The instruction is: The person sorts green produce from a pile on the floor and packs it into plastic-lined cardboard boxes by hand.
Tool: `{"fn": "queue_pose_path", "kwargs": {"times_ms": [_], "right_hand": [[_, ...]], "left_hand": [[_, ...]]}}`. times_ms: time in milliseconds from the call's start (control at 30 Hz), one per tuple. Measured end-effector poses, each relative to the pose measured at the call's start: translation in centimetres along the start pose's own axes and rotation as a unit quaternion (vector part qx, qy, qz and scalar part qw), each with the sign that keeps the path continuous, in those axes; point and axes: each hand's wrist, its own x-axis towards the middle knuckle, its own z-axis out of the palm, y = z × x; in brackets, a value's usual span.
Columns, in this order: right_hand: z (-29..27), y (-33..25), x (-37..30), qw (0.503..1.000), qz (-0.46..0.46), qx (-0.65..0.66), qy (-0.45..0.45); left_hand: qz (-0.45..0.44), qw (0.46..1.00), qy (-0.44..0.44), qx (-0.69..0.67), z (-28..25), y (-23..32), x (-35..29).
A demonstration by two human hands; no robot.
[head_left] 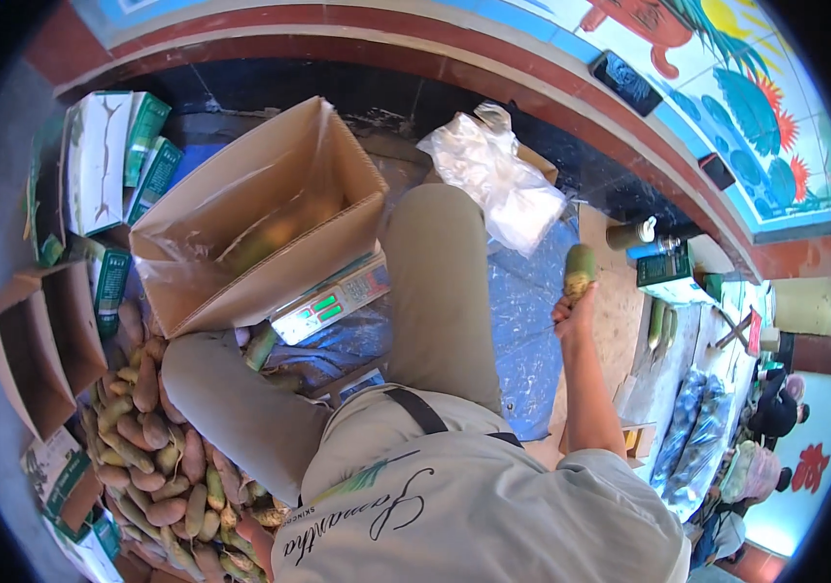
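Observation:
Held upright in my right hand [573,317], out to the right over a brown board, is a green radish [581,264] with a brownish lower end. My left hand [256,544] is low at the left, beside a heap of pinkish and green radishes [148,428]. My shirt partly covers it, and its fingers do not show clearly. An open cardboard box [270,233] with a clear plastic liner stands before my knees, a few radishes inside. Under its near right side sits a scale [330,307] with lit green displays.
Green-and-white cartons [100,160] and an opened brown carton [41,340] stand at the left. White plastic bags [498,175] lie ahead, over a blue tarp [522,335]. Bottles [631,233], a carton [670,275] and two radishes [661,325] are at the right. Phones [626,82] lie on the ledge; people [775,408] sit beyond.

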Motion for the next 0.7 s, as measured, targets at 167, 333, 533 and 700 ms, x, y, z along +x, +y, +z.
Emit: {"fn": "queue_pose_path", "kwargs": {"times_ms": [167, 333, 533, 700], "right_hand": [[-2.7, 5.6, 6.2, 0.979, 0.198, 0.012, -0.057], [-3.7, 6.9, 9.6, 0.966, 0.25, 0.064, 0.003], [-2.1, 6.0, 14.7, 0.98, 0.141, -0.133, 0.035], [-2.7, 9.4, 17.7, 0.923, 0.027, -0.377, 0.069]], "left_hand": [[0.009, 0.999, -0.028, -0.037, 12.3, 27.3, 23.2], [0.029, 0.994, -0.076, -0.068, 4.0, 17.0, 23.6], [0.011, 0.982, -0.123, -0.141, -6.1, 12.3, 17.9], [0.011, 0.972, -0.158, -0.172, -9.9, 8.8, 18.5]]}}
